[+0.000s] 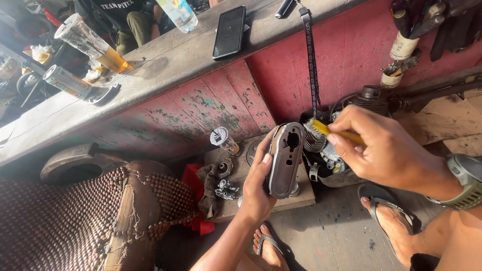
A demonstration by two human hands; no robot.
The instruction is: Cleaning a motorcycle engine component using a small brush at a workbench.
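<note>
Head view. My left hand (257, 188), lower centre of the frame, grips a grey metal cover (286, 159): fingers curled round its left edge and back, thumb lying along the near edge. The cover stands roughly upright, open inner face toward me, with a dark cut-out near its top. It is held just above a wooden board (301, 198) on the floor.

My right hand (389, 150), right of centre, pinches a yellow brush (329, 130) between thumb and closed fingers. The handle runs under my fingers; the bristle head points left and sits at the cover's upper right edge. Whether the bristles touch the cover I cannot tell. A grey watch (467, 183) is on that wrist.

Directly behind the brush: a small engine (369, 100) with cooling fins, against a red wall (346, 55).

On the board, left of the cover: small metal parts (227, 189), a dark rag (207, 188), a little bottle (225, 140) with a white cap.

Upper part of the frame: a wooden ledge (165, 65) carrying a black phone (230, 31), a glass (93, 44) with amber liquid, a can (66, 81), and a plastic bottle (176, 12). A black lanyard (310, 55) hangs from the ledge down the wall.

Lower left: a beaded seat cover (75, 221). Both my feet are in sandals (389, 206) on the concrete floor.
</note>
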